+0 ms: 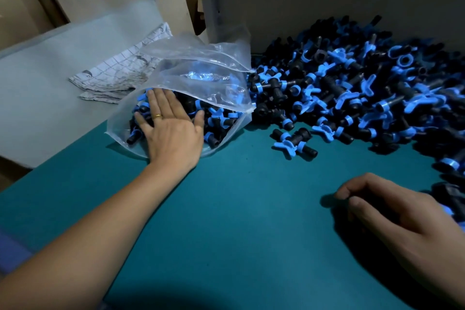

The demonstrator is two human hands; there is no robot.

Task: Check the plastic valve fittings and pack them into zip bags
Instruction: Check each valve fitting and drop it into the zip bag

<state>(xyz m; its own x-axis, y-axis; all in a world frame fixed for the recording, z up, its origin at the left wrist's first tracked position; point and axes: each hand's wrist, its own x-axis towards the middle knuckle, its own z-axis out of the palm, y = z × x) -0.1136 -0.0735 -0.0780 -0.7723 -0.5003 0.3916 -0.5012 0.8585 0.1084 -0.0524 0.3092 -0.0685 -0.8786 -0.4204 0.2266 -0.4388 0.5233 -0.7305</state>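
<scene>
A clear zip bag point(201, 75) lies on the teal table point(226, 209) at the centre left, its mouth gaping towards the right and partly filled with black and blue valve fittings point(219, 121). My left hand point(171, 131) lies flat on the bag's near side with straight fingers, pressing on the fittings through the plastic. A large heap of loose fittings point(352, 88) covers the right half of the table. One fitting point(294, 142) lies apart in front of the heap. My right hand point(392, 214) rests on the table at the lower right with fingers loosely curled, holding nothing.
A folded checked cloth point(118, 73) lies behind the bag on a pale grey surface point(37, 95). A grey wall panel point(327, 7) stands behind the heap. Bare teal tabletop stretches between my two hands.
</scene>
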